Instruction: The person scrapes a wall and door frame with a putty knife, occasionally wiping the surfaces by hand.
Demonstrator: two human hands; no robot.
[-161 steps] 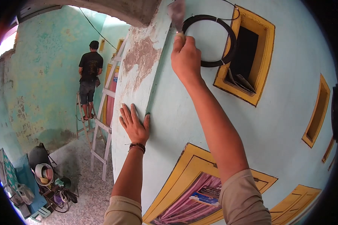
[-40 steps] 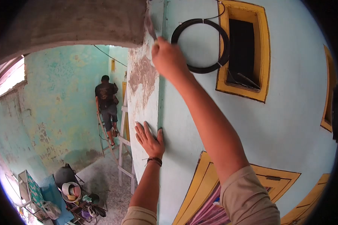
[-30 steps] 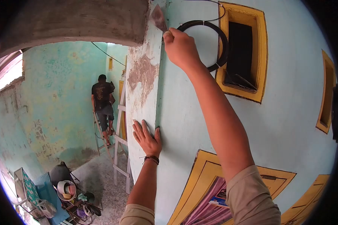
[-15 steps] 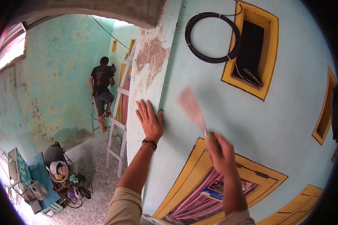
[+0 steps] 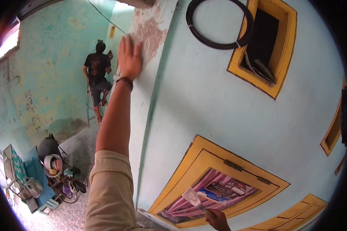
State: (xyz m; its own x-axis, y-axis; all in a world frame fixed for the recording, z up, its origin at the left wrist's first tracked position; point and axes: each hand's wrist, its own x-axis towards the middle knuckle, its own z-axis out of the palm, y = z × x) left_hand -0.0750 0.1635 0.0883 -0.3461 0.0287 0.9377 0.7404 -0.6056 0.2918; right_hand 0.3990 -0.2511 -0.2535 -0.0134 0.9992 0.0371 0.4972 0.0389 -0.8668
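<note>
My left hand (image 5: 129,59) reaches up to the edge of the wall pillar (image 5: 142,86), beside a patch of peeled paint (image 5: 153,38). Its fingers are stretched out and slightly blurred, with nothing in them. A bracelet (image 5: 124,82) circles the wrist. Low in the view, my right hand (image 5: 217,220) is closed round the handle of a putty knife (image 5: 192,198). The putty knife's broad, whitish blade points up and left, overlapping the yellow-framed window (image 5: 204,154) in this view.
A person (image 5: 97,65) stands on a ladder (image 5: 90,102) at the far green wall. A black cable coil (image 5: 189,23) hangs by a yellow-framed vent opening (image 5: 285,50). Buckets (image 5: 50,163), a blue board (image 5: 36,173) and other items crowd the lower left floor.
My left hand has moved up and left along the pillar toward the peeled patch. My right hand has dropped with the putty knife to the bottom of the view. The view has shifted.
</note>
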